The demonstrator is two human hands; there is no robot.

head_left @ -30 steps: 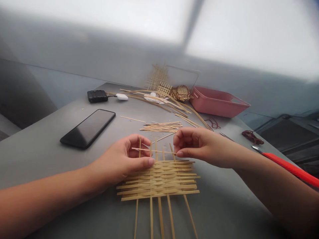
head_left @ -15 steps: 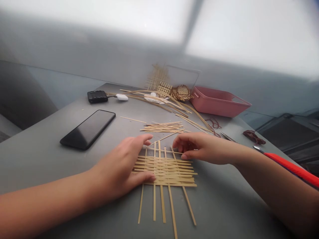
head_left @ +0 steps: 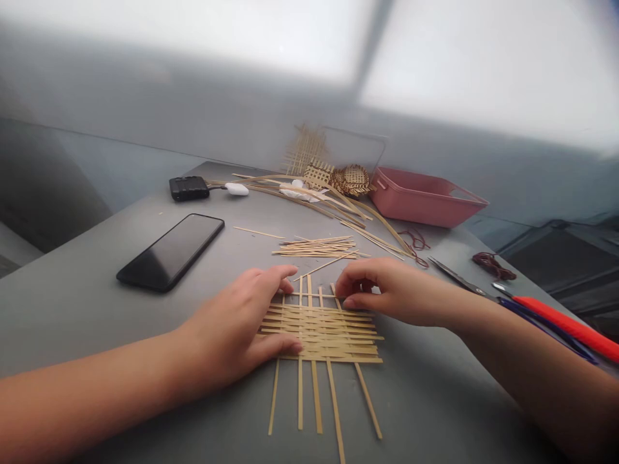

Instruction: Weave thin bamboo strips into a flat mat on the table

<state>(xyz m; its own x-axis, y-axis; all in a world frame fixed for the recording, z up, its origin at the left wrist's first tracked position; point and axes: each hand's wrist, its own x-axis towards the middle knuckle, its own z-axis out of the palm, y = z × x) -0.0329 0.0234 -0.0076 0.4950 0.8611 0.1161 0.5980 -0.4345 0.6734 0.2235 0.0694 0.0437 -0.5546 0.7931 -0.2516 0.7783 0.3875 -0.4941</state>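
Note:
A woven mat of thin bamboo strips (head_left: 333, 335) lies flat on the table, its long uprights sticking out toward me and away from me. My left hand (head_left: 242, 312) rests at the mat's left side, thumb on the weave and fingers stretched apart near its far left corner. Across the uprights, just beyond the weave, runs a loose bamboo strip (head_left: 315, 295). My right hand (head_left: 372, 285) pinches this strip near its right end; the curled fingers partly hide it. The strip's left end reaches my left fingers, where contact is unclear.
Behind the mat lies a pile of thin strips (head_left: 316, 246). A phone (head_left: 171, 251) and black device (head_left: 189, 188) are at left. Woven pieces (head_left: 355, 179) and a pink basket (head_left: 425, 203) stand at the back. Scissors (head_left: 457, 276), brown cord (head_left: 493, 265) and a red-handled tool (head_left: 561, 322) lie right.
My right hand has shifted slightly left, and the pinched strip now lies straighter across the uprights. More of the scissors shows beyond my right arm. My left hand has barely moved.

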